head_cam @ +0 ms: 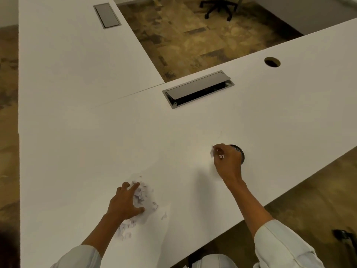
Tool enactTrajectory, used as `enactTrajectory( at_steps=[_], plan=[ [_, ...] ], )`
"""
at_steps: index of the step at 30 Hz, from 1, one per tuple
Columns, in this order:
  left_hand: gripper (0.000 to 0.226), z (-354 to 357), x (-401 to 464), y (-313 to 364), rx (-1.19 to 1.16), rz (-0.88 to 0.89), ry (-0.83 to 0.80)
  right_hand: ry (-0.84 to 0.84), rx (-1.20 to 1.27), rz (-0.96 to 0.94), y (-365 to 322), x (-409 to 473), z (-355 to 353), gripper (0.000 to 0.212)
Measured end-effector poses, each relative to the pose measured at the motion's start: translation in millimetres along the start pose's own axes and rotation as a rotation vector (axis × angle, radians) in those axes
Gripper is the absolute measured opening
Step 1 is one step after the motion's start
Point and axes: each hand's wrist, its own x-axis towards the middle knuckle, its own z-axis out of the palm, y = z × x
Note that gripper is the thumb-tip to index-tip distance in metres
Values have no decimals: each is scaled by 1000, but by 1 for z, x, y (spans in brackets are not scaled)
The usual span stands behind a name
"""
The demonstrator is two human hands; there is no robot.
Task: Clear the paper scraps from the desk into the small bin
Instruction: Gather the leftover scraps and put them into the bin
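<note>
A loose heap of white paper scraps (pixel 146 196) with dark print lies on the white desk (pixel 96 142) near its front edge. My left hand (pixel 125 202) rests on the heap with fingers spread over the scraps. My right hand (pixel 228 161) is raised to the right, fingers pinched on a few paper scraps (pixel 212 152). Directly behind that hand stands the small dark mesh bin (pixel 240 153), mostly hidden by the hand; only its right rim shows.
A metal cable hatch (pixel 197 88) with its lid half open is set in the desk farther back. A round cable hole (pixel 272 62) lies at the far right. A second hatch (pixel 106 15) is on the adjoining desk. An office chair base (pixel 218 7) stands on the floor.
</note>
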Motion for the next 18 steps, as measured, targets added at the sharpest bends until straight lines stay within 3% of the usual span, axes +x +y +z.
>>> enactTrajectory(
  at_steps=[3,14,18],
  plan=[
    [107,-1,0,0,13,-3,-15,120,-94,113,8,27,-29,9],
    [124,2,5,3,-46,2,-44,-93,-453,260,17,47,-34,17],
    [109,5,7,9,-58,-7,-4,-32,-396,204,10,38,-35,22]
  ],
)
